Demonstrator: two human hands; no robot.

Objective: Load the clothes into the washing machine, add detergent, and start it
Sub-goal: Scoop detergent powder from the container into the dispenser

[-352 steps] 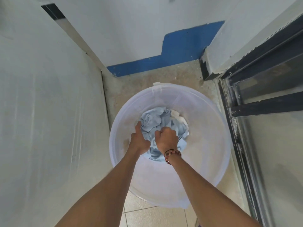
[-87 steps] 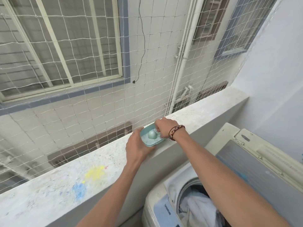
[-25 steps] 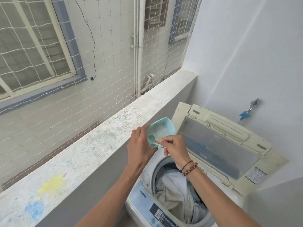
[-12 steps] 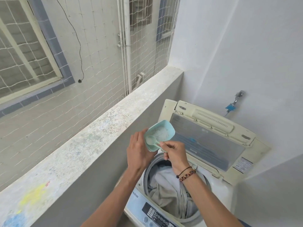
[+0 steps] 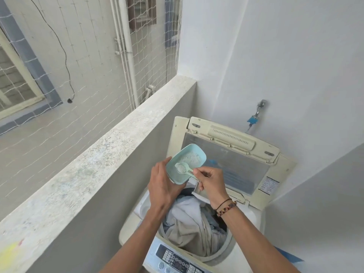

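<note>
A top-loading washing machine (image 5: 244,257) stands below me with its lid (image 5: 232,158) raised against the wall. White and pale blue clothes (image 5: 195,231) fill its drum. My left hand (image 5: 163,188) holds a mint-green detergent tub (image 5: 195,154), tilted, over the drum's far edge; white powder lies inside it. My right hand (image 5: 212,182) pinches the handle of a small green scoop (image 5: 182,168) that carries powder and hovers over the tub's mouth. The control panel (image 5: 177,261) shows at the bottom.
A speckled concrete ledge (image 5: 88,164) runs along the left, with a safety net (image 5: 59,66) beyond it. A tap with a blue fitting (image 5: 256,115) juts from the white wall behind the lid. The wall closes in on the right.
Both hands with the tub and scoop have stayed over the drum while my view swung down and right. The scoop now sits lifted with powder at the tub's mouth.
</note>
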